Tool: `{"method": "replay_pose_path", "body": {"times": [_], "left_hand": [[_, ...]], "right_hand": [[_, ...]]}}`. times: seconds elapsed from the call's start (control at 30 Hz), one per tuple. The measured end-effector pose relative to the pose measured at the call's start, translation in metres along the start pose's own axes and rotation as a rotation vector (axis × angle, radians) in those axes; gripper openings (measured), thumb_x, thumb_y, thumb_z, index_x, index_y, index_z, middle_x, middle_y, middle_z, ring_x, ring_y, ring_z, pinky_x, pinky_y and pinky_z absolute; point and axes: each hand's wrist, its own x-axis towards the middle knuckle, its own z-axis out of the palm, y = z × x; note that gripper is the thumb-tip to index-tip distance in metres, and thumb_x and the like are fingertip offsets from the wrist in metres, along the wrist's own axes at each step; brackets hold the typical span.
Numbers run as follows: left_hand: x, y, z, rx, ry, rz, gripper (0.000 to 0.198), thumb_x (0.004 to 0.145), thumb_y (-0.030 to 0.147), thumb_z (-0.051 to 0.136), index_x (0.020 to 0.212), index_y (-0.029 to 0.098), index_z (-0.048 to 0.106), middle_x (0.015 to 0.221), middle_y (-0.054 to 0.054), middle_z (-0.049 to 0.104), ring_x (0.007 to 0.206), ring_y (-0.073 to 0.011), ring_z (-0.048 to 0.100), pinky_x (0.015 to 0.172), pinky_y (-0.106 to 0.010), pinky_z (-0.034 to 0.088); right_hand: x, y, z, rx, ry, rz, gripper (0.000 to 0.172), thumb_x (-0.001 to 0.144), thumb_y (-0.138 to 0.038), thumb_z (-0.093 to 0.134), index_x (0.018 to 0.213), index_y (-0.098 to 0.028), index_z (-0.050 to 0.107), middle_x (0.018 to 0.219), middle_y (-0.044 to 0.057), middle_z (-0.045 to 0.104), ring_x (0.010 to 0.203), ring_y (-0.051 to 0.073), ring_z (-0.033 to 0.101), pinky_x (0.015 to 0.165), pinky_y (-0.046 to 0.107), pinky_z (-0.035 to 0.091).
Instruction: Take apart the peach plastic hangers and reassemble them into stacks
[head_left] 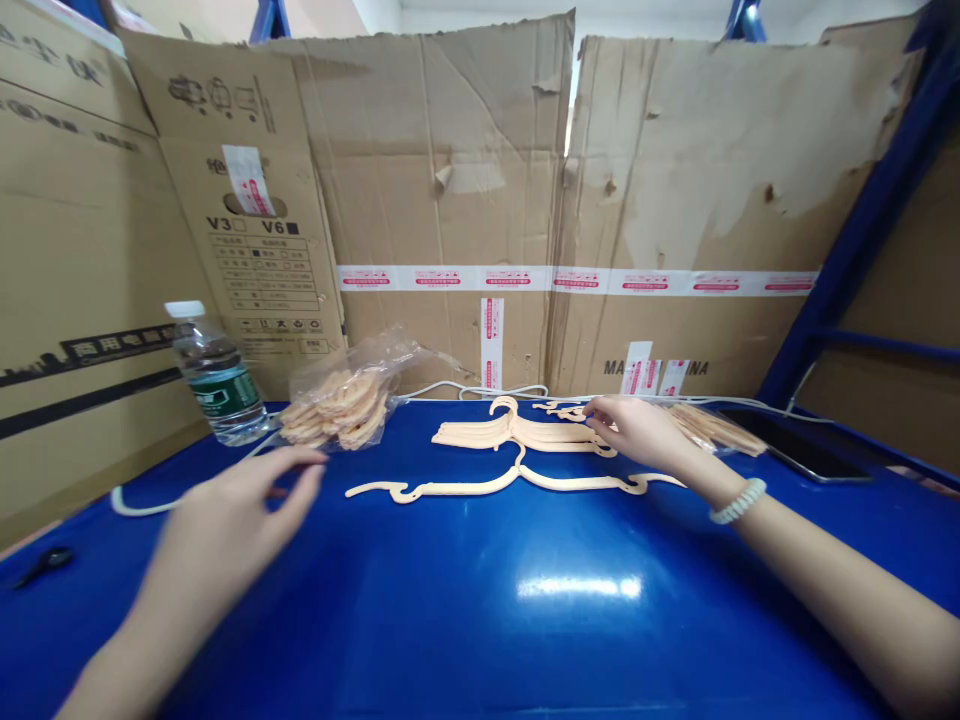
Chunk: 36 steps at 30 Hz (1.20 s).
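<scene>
My left hand hovers over the left of the blue table, thumb and fingers curved but apart, holding nothing. My right hand reaches to the back right, its fingertips at several small peach-coloured plastic pieces; a small gap shows between thumb and index finger. Between the hands lies a peach-coloured clothes hanger, its arms spread wide and its hook pointing away from me. Just behind it, a stack of folded hangers lies flat, partly overlapping the hook.
A clear bag of peach-coloured parts stands back left, beside a water bottle. More bagged parts and a black phone lie at the right. Cardboard panels wall the back; a white cable runs along the table.
</scene>
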Motion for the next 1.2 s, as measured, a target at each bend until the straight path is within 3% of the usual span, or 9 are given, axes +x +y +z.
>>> {"method": "replay_pose_path", "body": {"times": [0.1, 0.2, 0.27, 0.37, 0.47, 0.6, 0.77, 0.97, 1.2], "left_hand": [[0.019, 0.062, 0.009, -0.219, -0.365, 0.270, 0.028, 0.092, 0.038, 0.044, 0.103, 0.021, 0.064, 0.102, 0.001, 0.070, 0.086, -0.0187, 0.065, 0.076, -0.025, 0.049], [0.018, 0.097, 0.024, -0.291, -0.391, 0.499, 0.030, 0.088, 0.033, 0.047, 0.109, 0.019, 0.064, 0.116, -0.007, 0.067, 0.107, -0.0240, 0.061, 0.092, -0.034, 0.048], [0.009, 0.112, 0.035, -0.250, -0.435, 0.545, 0.039, 0.090, 0.035, 0.048, 0.121, 0.016, 0.059, 0.134, -0.013, 0.056, 0.125, -0.0291, 0.050, 0.105, -0.045, 0.040], [-0.007, 0.127, 0.050, -0.203, -0.547, 0.586, 0.057, 0.091, 0.050, 0.048, 0.137, 0.016, 0.048, 0.148, -0.016, 0.041, 0.138, -0.0355, 0.034, 0.113, -0.061, 0.023], [-0.015, 0.133, 0.060, -0.234, -0.599, 0.607, 0.075, 0.087, 0.061, 0.049, 0.145, 0.015, 0.038, 0.155, -0.016, 0.025, 0.143, -0.0379, 0.019, 0.114, -0.066, 0.010], [-0.017, 0.131, 0.066, -0.281, -0.636, 0.629, 0.074, 0.088, 0.059, 0.050, 0.147, 0.016, 0.035, 0.158, -0.015, 0.016, 0.145, -0.0371, 0.012, 0.115, -0.064, 0.009], [-0.017, 0.126, 0.068, -0.395, -0.608, 0.690, 0.062, 0.090, 0.051, 0.053, 0.143, 0.022, 0.042, 0.156, -0.013, 0.025, 0.144, -0.0352, 0.018, 0.115, -0.062, 0.012], [-0.017, 0.128, 0.067, -0.382, -0.620, 0.687, 0.054, 0.093, 0.047, 0.049, 0.141, 0.021, 0.045, 0.153, -0.014, 0.032, 0.144, -0.0336, 0.021, 0.115, -0.062, 0.015], [-0.019, 0.127, 0.067, -0.392, -0.594, 0.689, 0.051, 0.092, 0.044, 0.051, 0.137, 0.021, 0.048, 0.151, -0.015, 0.036, 0.143, -0.0337, 0.023, 0.114, -0.062, 0.017]], "right_hand": [[0.003, 0.014, 0.005, -0.017, 0.003, 0.037, 0.023, 0.088, -0.015, 0.048, 0.099, -0.013, 0.068, 0.096, 0.011, 0.073, 0.084, 0.021, 0.067, 0.070, 0.026, 0.045], [0.007, 0.030, 0.010, -0.023, 0.004, 0.055, 0.024, 0.085, -0.011, 0.049, 0.097, -0.014, 0.069, 0.096, 0.011, 0.073, 0.088, 0.021, 0.068, 0.073, 0.026, 0.047], [0.010, 0.040, 0.015, -0.024, 0.000, 0.054, 0.023, 0.085, -0.011, 0.050, 0.095, -0.014, 0.070, 0.095, 0.011, 0.073, 0.089, 0.021, 0.068, 0.076, 0.026, 0.048], [0.013, 0.050, 0.022, -0.024, -0.006, 0.032, 0.024, 0.085, -0.012, 0.050, 0.096, -0.014, 0.071, 0.098, 0.012, 0.073, 0.092, 0.023, 0.067, 0.082, 0.028, 0.048], [0.015, 0.048, 0.028, -0.017, -0.022, -0.035, 0.027, 0.089, -0.015, 0.049, 0.105, -0.014, 0.069, 0.106, 0.012, 0.071, 0.099, 0.024, 0.064, 0.089, 0.032, 0.047], [0.020, 0.035, 0.036, -0.011, -0.060, -0.147, 0.030, 0.093, -0.018, 0.045, 0.115, -0.015, 0.065, 0.114, 0.012, 0.068, 0.108, 0.025, 0.058, 0.093, 0.035, 0.044], [0.028, 0.024, 0.043, -0.017, -0.120, -0.219, 0.032, 0.088, -0.008, 0.048, 0.116, -0.015, 0.063, 0.119, 0.012, 0.064, 0.111, 0.023, 0.055, 0.095, 0.032, 0.041], [0.027, 0.023, 0.049, -0.069, -0.163, -0.141, 0.037, 0.082, -0.002, 0.047, 0.113, -0.014, 0.062, 0.123, 0.012, 0.062, 0.112, 0.023, 0.056, 0.091, 0.030, 0.042], [0.026, 0.017, 0.050, -0.154, -0.154, -0.135, 0.037, 0.085, -0.002, 0.044, 0.113, -0.012, 0.065, 0.124, 0.015, 0.063, 0.116, 0.025, 0.054, 0.093, 0.033, 0.042]]}}
